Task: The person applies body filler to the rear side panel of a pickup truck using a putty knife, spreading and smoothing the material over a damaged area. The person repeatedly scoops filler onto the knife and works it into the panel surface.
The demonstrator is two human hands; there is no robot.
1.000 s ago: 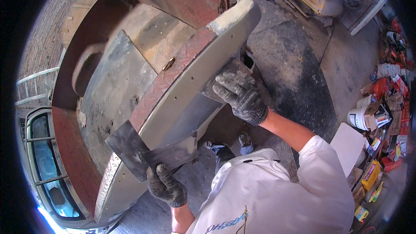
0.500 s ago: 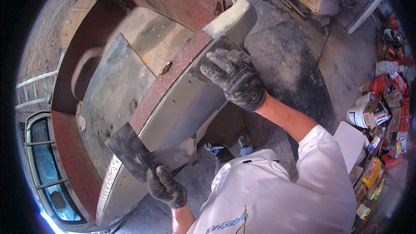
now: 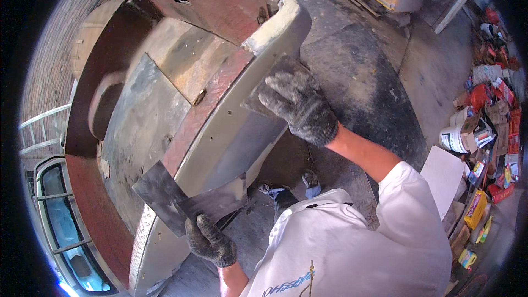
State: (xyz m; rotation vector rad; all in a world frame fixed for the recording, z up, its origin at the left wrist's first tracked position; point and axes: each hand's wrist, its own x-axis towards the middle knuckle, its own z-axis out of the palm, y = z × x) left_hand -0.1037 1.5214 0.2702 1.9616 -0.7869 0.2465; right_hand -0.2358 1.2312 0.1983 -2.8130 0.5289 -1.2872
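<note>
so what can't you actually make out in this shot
1. Head view: the blade edge of the scraper, under the gloved right hand.
2. What lies on the metal sheets in the left hand: too dark.
3. The shoes: mostly hidden by the white shirt.
4. The vehicle window: cut by the rim.

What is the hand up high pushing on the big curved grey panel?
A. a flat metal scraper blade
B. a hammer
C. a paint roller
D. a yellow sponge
A: the gloved right hand presses a thin flat scraper blade against the grey curved panel, with no roller, sponge or hammer in it.
</note>
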